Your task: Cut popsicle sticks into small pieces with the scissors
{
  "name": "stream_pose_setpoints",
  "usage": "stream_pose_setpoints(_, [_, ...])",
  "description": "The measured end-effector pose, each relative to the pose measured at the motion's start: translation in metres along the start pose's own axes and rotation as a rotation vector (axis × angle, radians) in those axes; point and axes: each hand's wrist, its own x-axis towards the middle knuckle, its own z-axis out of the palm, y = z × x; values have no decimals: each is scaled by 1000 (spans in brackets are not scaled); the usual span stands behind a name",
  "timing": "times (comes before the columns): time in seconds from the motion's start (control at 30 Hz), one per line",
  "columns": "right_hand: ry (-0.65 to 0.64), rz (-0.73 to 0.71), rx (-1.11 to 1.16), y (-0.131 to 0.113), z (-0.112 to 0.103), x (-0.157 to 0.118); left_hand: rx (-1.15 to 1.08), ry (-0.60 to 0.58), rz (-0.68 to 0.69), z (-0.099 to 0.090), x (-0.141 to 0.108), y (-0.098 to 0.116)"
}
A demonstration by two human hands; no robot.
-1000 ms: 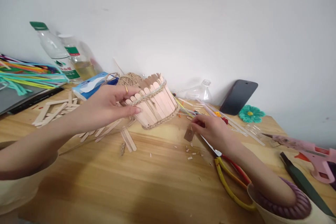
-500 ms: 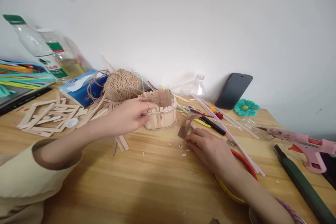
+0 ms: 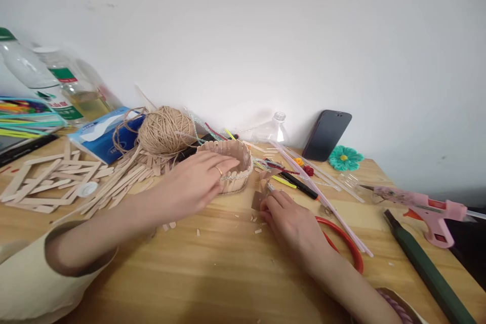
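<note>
A small oval basket of craft sticks (image 3: 234, 186), edged along the rim with a silvery tinsel stem, stands in the middle of the table. My left hand (image 3: 199, 172) lies over its left side, fingers stretched out across the opening; the thumb is hidden. To the right, my right hand (image 3: 290, 223) curls over a pair of scissors. Their red handle (image 3: 351, 243) shows beside my wrist, and a bit of metal appears past my fingertips. Brown paper scraps (image 3: 258, 200) lie close to those fingertips.
Left are a twine ball (image 3: 166, 130), loose craft sticks (image 3: 114, 187), a blue tissue pack (image 3: 108, 134) and bottles (image 3: 56, 91). Right are a phone (image 3: 327, 135), a teal flower (image 3: 346, 158), a pink glue gun (image 3: 421, 207), a dark green tool (image 3: 425, 268) and pale sticks (image 3: 326, 202).
My left hand has moved from the basket's front rim to over its opening, fingers straightened. My right hand stays over the scissors. The whole view has shifted slightly.
</note>
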Motion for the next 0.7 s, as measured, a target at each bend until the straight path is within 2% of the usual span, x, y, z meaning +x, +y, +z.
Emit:
stream_pose_setpoints(0.07, [16, 23, 167, -8, -7, 0, -97, 122, 92, 0, -1, 10])
stream_pose_setpoints(0.1, [20, 42, 333, -12, -11, 0, -179, 155, 130, 0, -1, 15])
stream_pose_setpoints(0.2, [52, 154, 1071, -23, -20, 3, -463, 174, 62, 3, 1, 33])
stream_pose_setpoints(0.27, [93, 215, 1323, -27, -21, 6, -633, 185, -72, 6, 5, 41])
stream_pose_setpoints(0.37, [104, 243, 1406, -29, -18, 8, -766, 225, -170, 10, 9, 45])
stream_pose_setpoints(0.53, [114, 242, 1437, -33, -15, 8, -750, 283, -115, 11, 6, 41])
stream_pose_setpoints(0.7, [150, 254, 1446, -37, -13, 8, -671, 280, -74, 12, 2, 41])
